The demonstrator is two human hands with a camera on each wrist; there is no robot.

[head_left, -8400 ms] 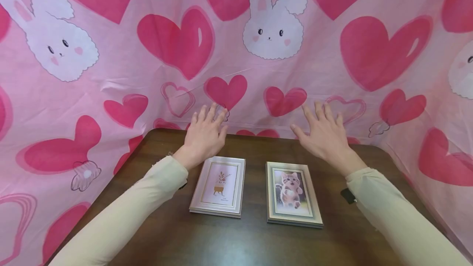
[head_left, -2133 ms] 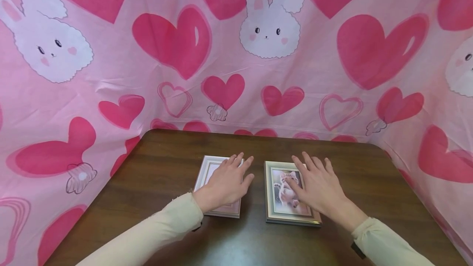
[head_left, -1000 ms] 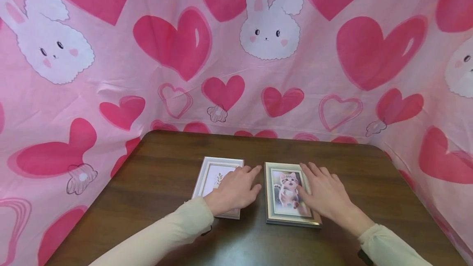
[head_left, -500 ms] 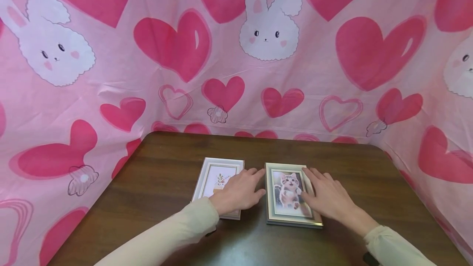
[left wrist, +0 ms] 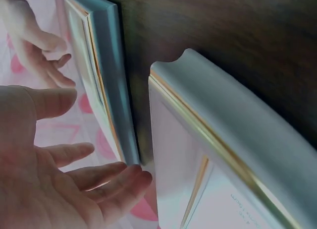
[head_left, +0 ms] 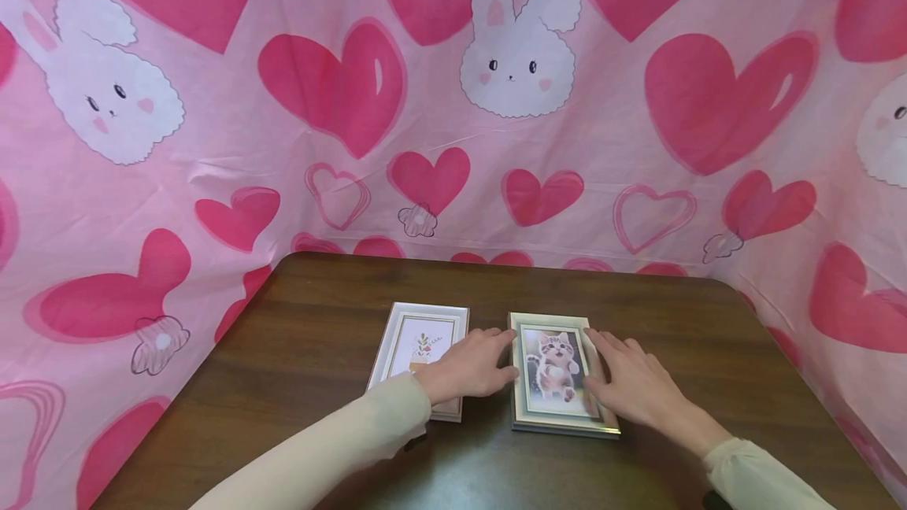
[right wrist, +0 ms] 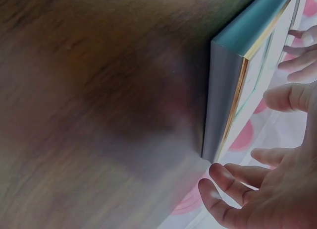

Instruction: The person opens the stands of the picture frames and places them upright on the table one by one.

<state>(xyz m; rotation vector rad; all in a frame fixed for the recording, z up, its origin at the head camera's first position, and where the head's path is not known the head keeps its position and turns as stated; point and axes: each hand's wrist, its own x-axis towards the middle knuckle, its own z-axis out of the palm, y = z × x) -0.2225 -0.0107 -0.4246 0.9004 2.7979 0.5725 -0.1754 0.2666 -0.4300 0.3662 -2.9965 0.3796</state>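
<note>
On the table [head_left: 298, 352], the cat-picture frame [head_left: 556, 372] is flanked by the left hand [head_left: 473, 364] and the right hand [head_left: 634, 380], fingers relaxed. Nothing is gripped or lifted yet; a grasp is seemingly left to be made.

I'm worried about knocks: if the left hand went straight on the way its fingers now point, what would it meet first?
Most likely the framed kitten picture, at its left edge. The left hand reaches right up to it; whether they touch is unclear.
</note>
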